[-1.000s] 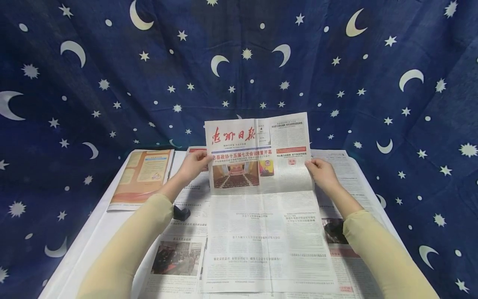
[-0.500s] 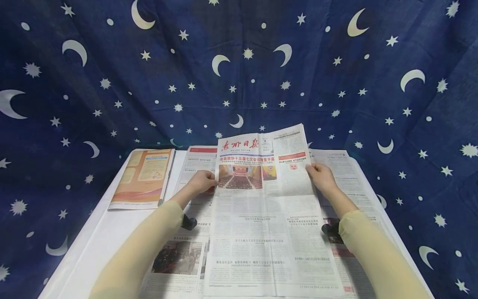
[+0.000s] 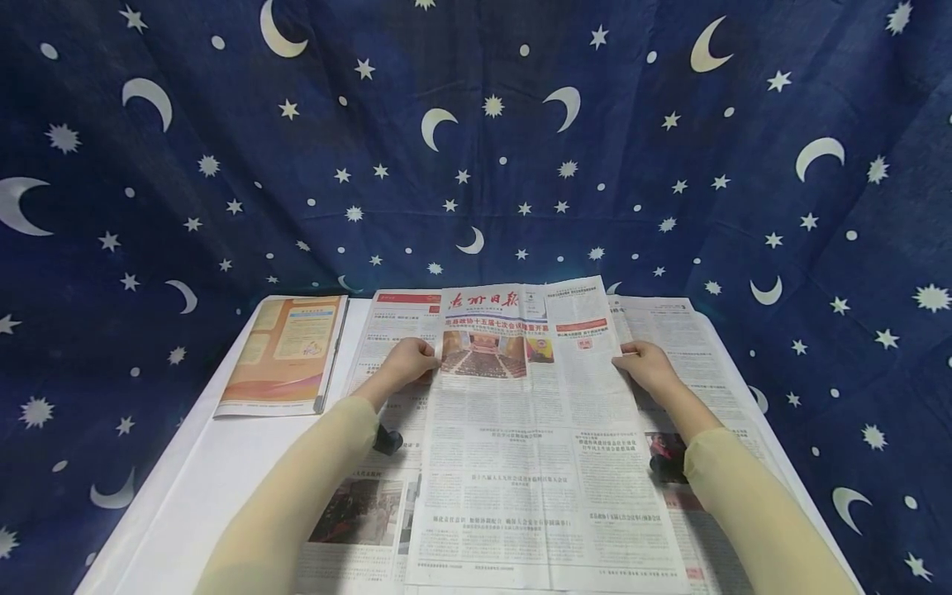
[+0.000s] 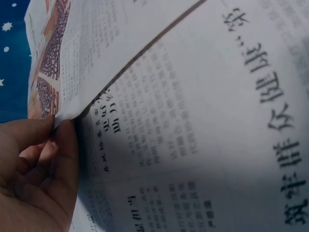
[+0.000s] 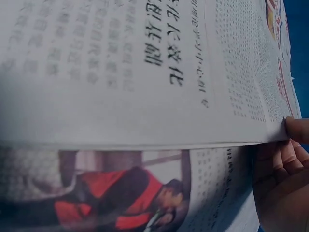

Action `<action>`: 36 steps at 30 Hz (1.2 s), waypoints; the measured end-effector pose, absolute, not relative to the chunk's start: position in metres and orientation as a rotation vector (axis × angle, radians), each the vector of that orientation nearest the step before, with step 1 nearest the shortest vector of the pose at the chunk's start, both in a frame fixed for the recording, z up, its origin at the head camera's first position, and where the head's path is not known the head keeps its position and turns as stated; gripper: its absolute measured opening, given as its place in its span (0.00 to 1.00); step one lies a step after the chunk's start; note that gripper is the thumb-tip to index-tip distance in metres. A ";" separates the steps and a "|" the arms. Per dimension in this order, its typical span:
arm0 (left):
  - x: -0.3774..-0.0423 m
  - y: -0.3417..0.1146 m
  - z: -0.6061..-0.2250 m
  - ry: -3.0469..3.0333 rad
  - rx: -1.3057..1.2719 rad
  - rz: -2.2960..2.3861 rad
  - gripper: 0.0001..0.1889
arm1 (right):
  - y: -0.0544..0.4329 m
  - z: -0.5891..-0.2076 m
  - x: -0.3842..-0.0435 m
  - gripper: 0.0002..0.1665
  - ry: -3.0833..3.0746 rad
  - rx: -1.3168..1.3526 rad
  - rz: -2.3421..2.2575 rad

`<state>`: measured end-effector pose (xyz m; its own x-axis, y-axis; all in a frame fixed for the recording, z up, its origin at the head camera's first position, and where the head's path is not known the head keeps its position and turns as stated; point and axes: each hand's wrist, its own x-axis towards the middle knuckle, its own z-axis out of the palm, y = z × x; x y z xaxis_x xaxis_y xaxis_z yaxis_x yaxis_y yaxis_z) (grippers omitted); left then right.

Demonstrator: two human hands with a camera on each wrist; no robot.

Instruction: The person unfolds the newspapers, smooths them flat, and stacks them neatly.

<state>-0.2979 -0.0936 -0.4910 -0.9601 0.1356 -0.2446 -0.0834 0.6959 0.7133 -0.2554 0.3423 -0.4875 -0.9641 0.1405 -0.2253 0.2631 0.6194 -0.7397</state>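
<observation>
A folded newspaper [image 3: 513, 413] with a red masthead and a colour photo lies toward me, its far part tilted up in the head view. At its left edge my left hand [image 3: 407, 364] pinches the paper; the left wrist view shows thumb [image 4: 34, 133] and forefinger closed on that edge. On the opposite edge my right hand [image 3: 645, 368] pinches it too, with the thumb [image 5: 295, 129] on top in the right wrist view. Beneath is an opened newspaper [image 3: 364, 512], showing on both sides of the folded one.
An orange-covered booklet [image 3: 286, 355] lies at the left on the white tabletop [image 3: 186, 504]. Dark wrist cameras [image 3: 388, 440] are strapped under both wrists. A blue curtain [image 3: 476, 165] with moons and stars hangs right behind the table.
Both hands have lowered the folded newspaper's far part, so its top edge sits lower. The left hand has shifted right and down. Both still grip the edges.
</observation>
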 end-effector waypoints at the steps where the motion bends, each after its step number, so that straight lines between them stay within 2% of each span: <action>1: -0.298 -0.093 -0.492 2.636 0.038 1.116 0.10 | 0.343 -0.488 -0.254 0.31 2.696 0.336 -1.263; 7: -0.300 -0.090 -0.493 2.705 0.039 1.033 0.09 | 0.347 -0.491 -0.250 0.30 2.667 0.375 -1.282; 10: -0.298 -0.088 -0.493 2.765 0.074 0.965 0.11 | 0.348 -0.493 -0.247 0.29 2.647 0.412 -1.277; 18: -0.293 -0.082 -0.497 2.851 0.143 0.836 0.32 | 0.357 -0.492 -0.236 0.27 2.555 0.428 -1.323; 21: -0.290 -0.079 -0.498 2.901 0.210 0.727 0.37 | 0.360 -0.490 -0.230 0.27 2.464 0.444 -1.404; 27: -0.276 -0.062 -0.487 2.906 0.516 0.615 0.36 | 0.365 -0.490 -0.220 0.29 2.366 0.410 -1.479; 30: -0.265 -0.047 -0.482 2.798 0.728 0.662 0.33 | 0.367 -0.491 -0.217 0.29 2.310 0.391 -1.527; 36: -0.238 -0.016 -0.476 2.505 1.086 0.585 0.35 | 0.367 -0.488 -0.213 0.31 2.199 0.371 -1.633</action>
<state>-0.2378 -0.0158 -0.4761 -0.6461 0.7486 -0.1489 0.6051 0.6213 0.4979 -0.2134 0.3674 -0.4877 -0.8948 -0.0115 -0.4462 0.4239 0.2916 -0.8575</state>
